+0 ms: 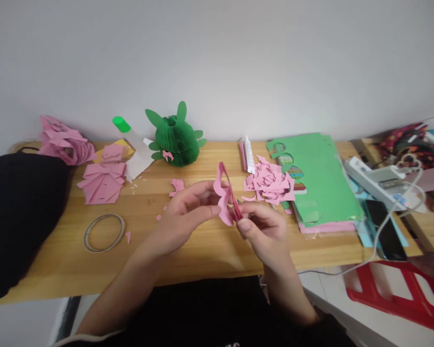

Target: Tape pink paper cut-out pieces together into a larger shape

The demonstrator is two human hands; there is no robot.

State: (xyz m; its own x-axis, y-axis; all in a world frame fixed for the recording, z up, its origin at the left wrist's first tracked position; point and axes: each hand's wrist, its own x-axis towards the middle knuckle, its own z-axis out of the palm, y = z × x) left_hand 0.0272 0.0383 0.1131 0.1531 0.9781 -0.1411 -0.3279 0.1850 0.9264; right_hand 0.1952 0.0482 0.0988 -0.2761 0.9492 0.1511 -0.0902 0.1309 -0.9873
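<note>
A pink paper cutout (223,205) with a scalloped edge is held above the middle of the table. My left hand (183,214) pinches its near left side between thumb and fingers. Seen nearly edge-on, layered pink paper stands beside the cutout, its lower end gripped by the thumb and fingers of my right hand (262,229). I cannot tell whether the layers are joined to the cutout. A heap of pink paper scraps (269,180) lies just beyond my right hand. Small curved pink pieces (177,187) lie behind my left hand.
A green honeycomb paper shape (179,144) stands at the back. Pink squares (103,183), a green-capped bottle (122,124) and a thin tape roll (104,233) are left. Rightward are a white tube (249,154), green sheets (318,178), a power strip (374,180) and a phone (385,231).
</note>
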